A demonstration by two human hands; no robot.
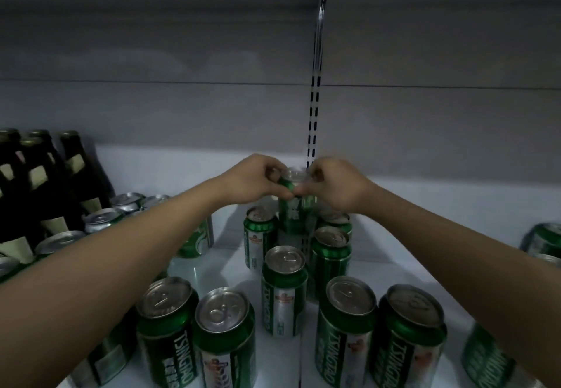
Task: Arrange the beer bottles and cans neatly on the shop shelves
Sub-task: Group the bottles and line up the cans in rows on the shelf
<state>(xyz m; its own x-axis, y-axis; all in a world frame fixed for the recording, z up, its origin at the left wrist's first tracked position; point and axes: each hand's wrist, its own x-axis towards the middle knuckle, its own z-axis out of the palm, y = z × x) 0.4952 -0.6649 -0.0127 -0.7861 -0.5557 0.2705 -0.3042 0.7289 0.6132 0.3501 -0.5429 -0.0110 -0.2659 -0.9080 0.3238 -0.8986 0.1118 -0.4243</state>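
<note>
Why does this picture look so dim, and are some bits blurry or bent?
Head view: the light is low and bluish; the held can and both hands, left hand and right hand, are smeared by motion blur; the dark bottles nearly vanish in shadow; the wide lens bends the upright rail.

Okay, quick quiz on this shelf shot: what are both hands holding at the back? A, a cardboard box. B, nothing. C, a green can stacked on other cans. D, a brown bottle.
C: the left hand and right hand both grip the raised green can, which sits above the cans around it.
</note>
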